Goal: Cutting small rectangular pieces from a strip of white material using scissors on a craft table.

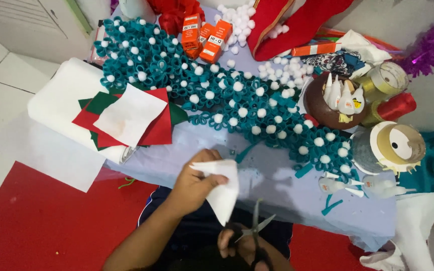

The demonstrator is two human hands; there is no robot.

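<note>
Right hand, lowest in the head view, grips the dark handles of a pair of grey-bladed scissors — blades parted in a narrow V, tips pointing up toward the cut edge of a folded piece of white felt. Left hand pinches that white felt by its upper corner, thumb on top, fingers curled beneath; the piece hangs to a point just above the scissor blades, over the near edge of a table covered in pale lilac cloth.

Beyond the hands, a long garland of teal felt loops dotted with white pompoms runs diagonally across the table. Left of it lies a stack of red, green and white felt squares, resting on a roll of white felt. At the far edge stand 3 orange rectangular boxes beside loose white pompoms and red fabric.

To the right, a brown round bowl holding small white glue tubes sits near reels of gold and red ribbon; more small white glue tubes lie on the cloth below — close to a teal felt scrap. Purple tinsel shows at the upper right. Red floor covering fills the lower left.
</note>
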